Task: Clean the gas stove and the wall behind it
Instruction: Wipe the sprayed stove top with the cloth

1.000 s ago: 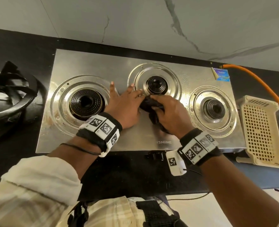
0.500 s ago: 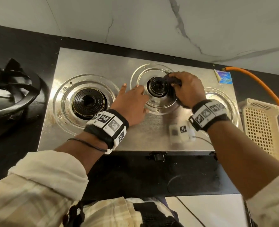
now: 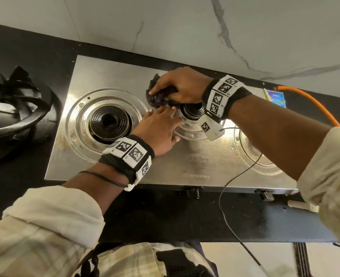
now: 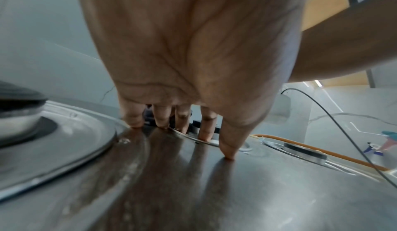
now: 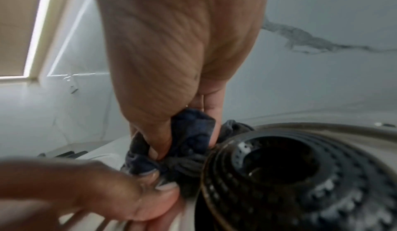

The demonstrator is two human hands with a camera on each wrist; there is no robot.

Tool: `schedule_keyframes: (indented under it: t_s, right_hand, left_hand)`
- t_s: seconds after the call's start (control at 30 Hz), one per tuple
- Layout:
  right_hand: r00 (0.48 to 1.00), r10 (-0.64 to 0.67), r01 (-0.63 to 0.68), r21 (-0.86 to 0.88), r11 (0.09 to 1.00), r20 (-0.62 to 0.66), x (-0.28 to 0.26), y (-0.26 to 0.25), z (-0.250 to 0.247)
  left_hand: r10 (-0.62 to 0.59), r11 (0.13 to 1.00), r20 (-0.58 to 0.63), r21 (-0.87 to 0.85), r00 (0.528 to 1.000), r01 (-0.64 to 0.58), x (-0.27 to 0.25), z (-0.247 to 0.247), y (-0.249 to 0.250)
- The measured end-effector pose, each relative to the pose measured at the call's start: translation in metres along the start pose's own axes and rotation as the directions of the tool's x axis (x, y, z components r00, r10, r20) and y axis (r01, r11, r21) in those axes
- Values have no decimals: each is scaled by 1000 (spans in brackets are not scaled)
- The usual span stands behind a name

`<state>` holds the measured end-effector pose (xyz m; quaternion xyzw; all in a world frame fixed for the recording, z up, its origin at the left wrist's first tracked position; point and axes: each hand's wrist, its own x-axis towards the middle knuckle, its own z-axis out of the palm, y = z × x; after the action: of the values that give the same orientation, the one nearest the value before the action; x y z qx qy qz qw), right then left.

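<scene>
A steel three-burner gas stove [image 3: 113, 72] lies on a black counter below the white marble wall [image 3: 185, 27]. My right hand [image 3: 177, 86] grips a bunched dark cloth [image 3: 159, 94] and presses it on the stove just left of and behind the middle burner [image 3: 193, 111]. In the right wrist view the cloth [image 5: 189, 143] sits beside the burner [image 5: 290, 170]. My left hand [image 3: 161, 128] rests flat with straight fingers on the steel in front of the cloth; its fingertips [image 4: 227, 153] touch the stove top [image 4: 257, 192].
Black pan supports [image 3: 11, 108] lie stacked on the counter at the left. The left burner [image 3: 109, 121] is bare. An orange gas hose [image 3: 315, 102] runs off at the right. A thin black cable [image 3: 231, 180] hangs across the stove's front right.
My right hand carried the cloth from the front of the middle burner, round its right side, to its rear left. My left hand slid forward a little toward the middle burner ring.
</scene>
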<state>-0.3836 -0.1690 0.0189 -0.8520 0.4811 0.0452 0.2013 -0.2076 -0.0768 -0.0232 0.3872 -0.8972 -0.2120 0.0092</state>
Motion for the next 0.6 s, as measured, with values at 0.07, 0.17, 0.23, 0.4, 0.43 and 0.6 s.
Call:
schedule_keyframes:
  t_s: [0.07, 0.17, 0.23, 0.4, 0.43, 0.6]
  right_hand:
    - [1000, -9, 9, -5, 1000, 18, -4, 2, -3]
    - [994, 101, -101, 4, 995, -39, -22, 24, -6]
    - [967, 231, -229, 28, 973, -109, -40, 44, -7]
    - [858, 461, -447, 113, 887, -227, -89, 69, 8]
    - [822, 502, -483, 137, 865, -268, -100, 69, 15]
    - [679, 623, -596, 205, 776, -388, -139, 46, 51]
  left_hand:
    - [-6, 1000, -12, 26, 1000, 7, -2, 2, 1]
    - [-11, 998, -19, 60, 1000, 12, -5, 7, 2]
    - [-18, 997, 5, 72, 1000, 18, -3, 9, 2]
    - [-27, 997, 39, 71, 999, 24, -2, 7, 2]
    - [-28, 997, 45, 74, 999, 25, -2, 7, 2]
    - [-31, 996, 59, 85, 998, 26, -2, 7, 1]
